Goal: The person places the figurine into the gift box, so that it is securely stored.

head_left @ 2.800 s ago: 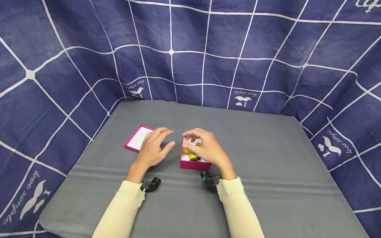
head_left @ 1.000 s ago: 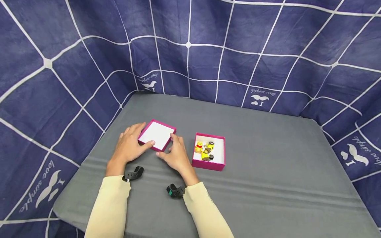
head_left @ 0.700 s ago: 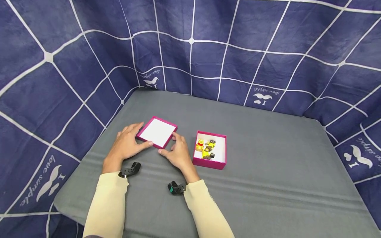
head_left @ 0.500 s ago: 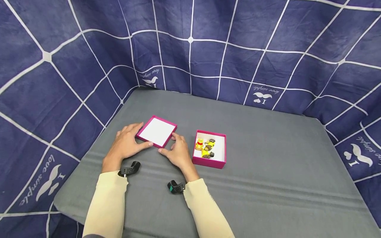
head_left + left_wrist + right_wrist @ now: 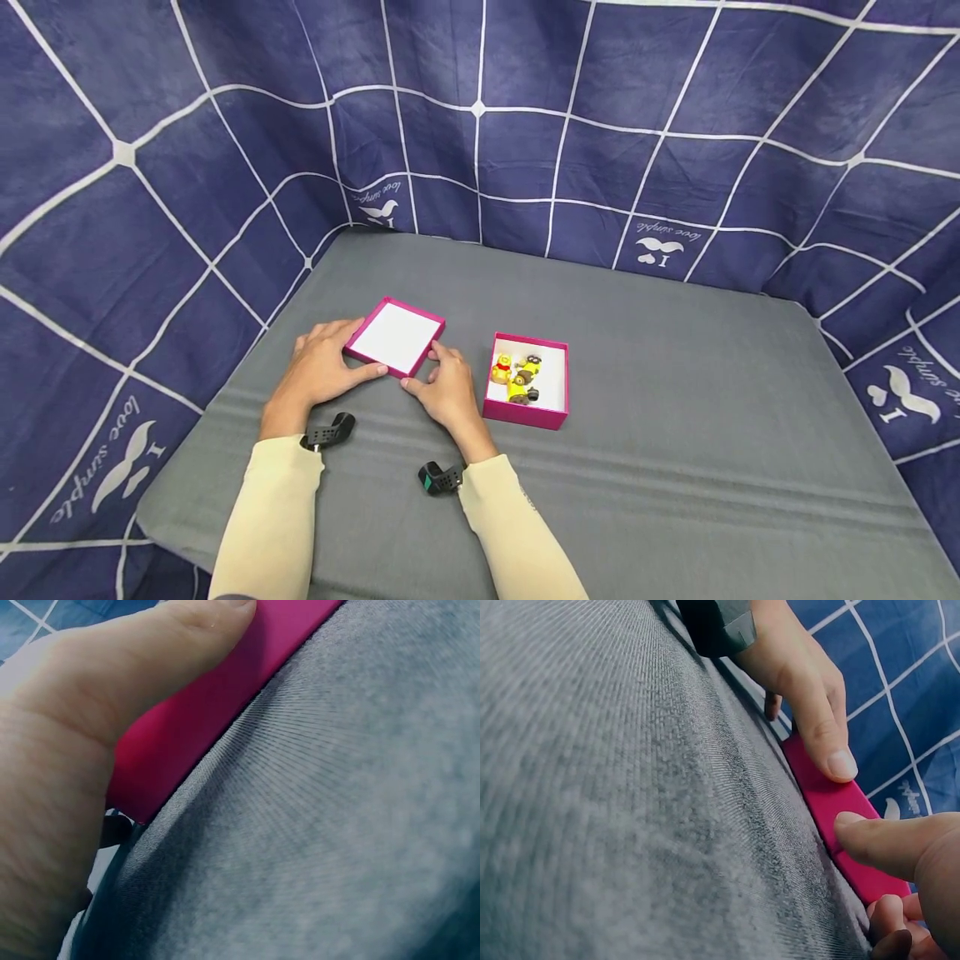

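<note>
A square pink box lid point(image 5: 397, 335), white inside, lies open side up on the left of the grey table. My left hand point(image 5: 318, 367) holds its left corner, thumb along the front wall and fingers at the left side. At the lid's near right corner, my right hand point(image 5: 447, 392) pinches the edge between thumb and fingers. In the right wrist view both thumbs press the pink front wall point(image 5: 832, 802). To the right stands the open pink box point(image 5: 551, 379), holding a yellow bear figure in red point(image 5: 501, 369) and yellow minion figures point(image 5: 521, 390).
The grey cloth-covered table point(image 5: 675, 417) extends far to the right, with creases along its front part. A blue curtain point(image 5: 570, 142) with white lines hangs behind and at both sides. Black wrist cameras point(image 5: 330, 431) sit at both wrists.
Over the last seconds my right hand has left the box of figures and moved left to the lid. My left hand has come down onto the lid's corner. Recently both barely move.
</note>
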Available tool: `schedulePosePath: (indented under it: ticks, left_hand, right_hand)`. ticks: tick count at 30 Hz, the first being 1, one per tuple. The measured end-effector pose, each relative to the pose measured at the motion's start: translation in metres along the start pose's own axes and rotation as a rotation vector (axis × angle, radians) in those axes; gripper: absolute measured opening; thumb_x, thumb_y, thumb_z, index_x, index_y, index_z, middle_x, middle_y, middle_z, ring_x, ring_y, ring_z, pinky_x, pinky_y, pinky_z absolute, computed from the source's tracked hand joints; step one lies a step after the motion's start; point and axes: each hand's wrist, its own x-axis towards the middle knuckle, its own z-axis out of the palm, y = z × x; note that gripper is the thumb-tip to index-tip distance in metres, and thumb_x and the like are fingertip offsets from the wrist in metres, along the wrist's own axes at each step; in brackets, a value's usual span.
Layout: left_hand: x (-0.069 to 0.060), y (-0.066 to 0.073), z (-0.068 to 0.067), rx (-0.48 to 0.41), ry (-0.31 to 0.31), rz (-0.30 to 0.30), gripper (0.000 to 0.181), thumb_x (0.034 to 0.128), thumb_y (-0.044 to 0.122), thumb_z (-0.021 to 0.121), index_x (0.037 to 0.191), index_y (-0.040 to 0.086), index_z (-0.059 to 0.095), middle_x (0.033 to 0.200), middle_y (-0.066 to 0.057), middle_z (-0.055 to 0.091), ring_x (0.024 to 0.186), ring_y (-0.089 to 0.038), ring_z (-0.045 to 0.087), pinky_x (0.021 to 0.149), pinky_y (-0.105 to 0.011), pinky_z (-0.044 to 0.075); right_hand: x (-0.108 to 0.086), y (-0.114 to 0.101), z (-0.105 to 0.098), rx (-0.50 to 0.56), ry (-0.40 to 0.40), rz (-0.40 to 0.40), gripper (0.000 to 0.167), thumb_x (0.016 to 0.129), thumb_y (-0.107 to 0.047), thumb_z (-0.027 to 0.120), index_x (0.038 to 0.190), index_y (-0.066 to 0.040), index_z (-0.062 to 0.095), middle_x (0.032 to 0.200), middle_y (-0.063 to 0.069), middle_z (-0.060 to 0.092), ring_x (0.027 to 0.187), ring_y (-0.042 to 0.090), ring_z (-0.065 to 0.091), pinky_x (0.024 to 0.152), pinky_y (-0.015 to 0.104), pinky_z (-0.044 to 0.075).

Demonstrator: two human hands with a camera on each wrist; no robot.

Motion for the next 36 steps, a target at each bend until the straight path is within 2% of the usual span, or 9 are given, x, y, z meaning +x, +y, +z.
schedulePosePath:
  ticks: [7, 16, 26, 36]
  left_hand:
    - [0.002, 0.003, 0.002, -0.051, -0.005, 0.023, 0.099, 0.0723, 0.07, 0.077, 0.147, 0.012, 0.05, 0.141, -0.015, 0.058, 0.132, -0.036, 0.046, 0.104, -0.063, 0.026]
    - [0.001, 0.006, 0.0, -0.1, -0.004, -0.007, 0.102, 0.0728, 0.069, 0.077, 0.15, 0.012, 0.045, 0.144, -0.018, 0.053, 0.135, -0.038, 0.045, 0.106, -0.064, 0.023]
    - [0.0, 0.01, 0.0, -0.172, 0.054, -0.011, 0.1, 0.0715, 0.063, 0.082, 0.151, 0.015, 0.045, 0.143, -0.015, 0.053, 0.132, -0.04, 0.05, 0.107, -0.061, 0.03]
    - [0.0, 0.012, -0.003, -0.21, 0.087, -0.017, 0.102, 0.0696, 0.062, 0.084, 0.153, 0.019, 0.042, 0.148, -0.012, 0.049, 0.132, -0.044, 0.045, 0.106, -0.064, 0.034]
  right_hand:
    - [0.0, 0.002, -0.001, 0.009, -0.002, -0.003, 0.079, 0.08, -0.026, 0.086, 0.146, -0.003, 0.049, 0.121, 0.006, 0.063, 0.076, 0.006, 0.057, 0.072, 0.022, 0.049]
    - [0.001, 0.003, -0.002, 0.061, 0.005, -0.001, 0.079, 0.08, -0.026, 0.086, 0.146, -0.005, 0.049, 0.121, 0.004, 0.063, 0.074, 0.003, 0.056, 0.073, 0.022, 0.049]
    - [0.0, 0.004, -0.005, 0.082, 0.007, -0.017, 0.079, 0.081, -0.025, 0.086, 0.147, -0.004, 0.048, 0.123, 0.005, 0.063, 0.077, 0.003, 0.061, 0.075, 0.022, 0.05]
    - [-0.002, -0.003, -0.009, 0.113, 0.01, -0.021, 0.08, 0.081, -0.02, 0.085, 0.149, -0.004, 0.045, 0.129, 0.01, 0.061, 0.082, 0.007, 0.065, 0.075, 0.022, 0.053]
